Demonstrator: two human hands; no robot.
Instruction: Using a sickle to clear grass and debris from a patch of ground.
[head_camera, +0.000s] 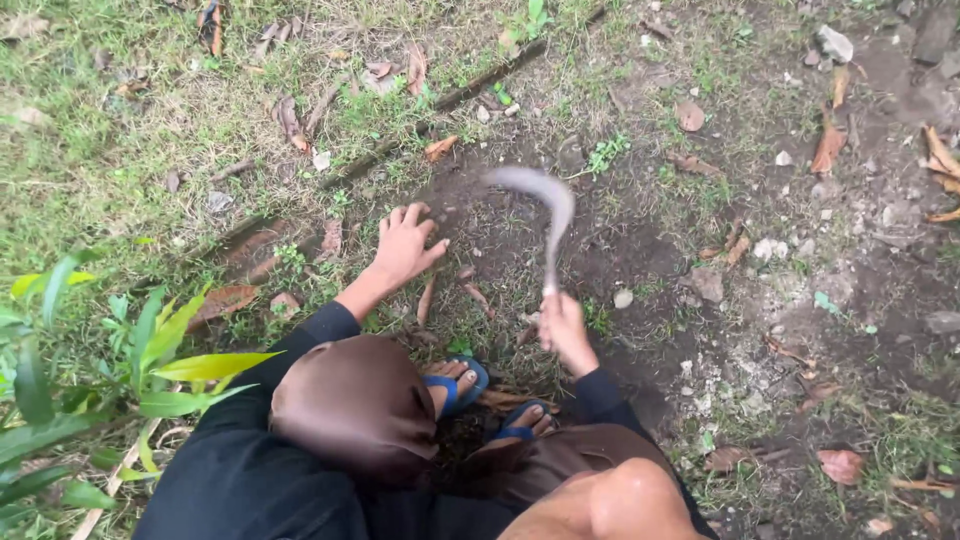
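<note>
A: Head view, looking down: a curved grey metal sickle blade (540, 205), blurred by motion, rises from the right hand (562, 325), whose fingers are wrapped tight around its handle

B: And the left hand (402, 245)?

A: Fingers spread flat, gripping nothing, pressed on the dark bare soil (640, 240) just left of the blade

B: Which step is this?

A: It looks like mid-swing, cutting low weeds; the next stroke needs the blade kept clear of that left hand and of the blue rubber sandals (470, 385) below

B: Any packages or signs?

A: None; only brown fallen leaves (828, 148) and grass (120, 130)
</note>
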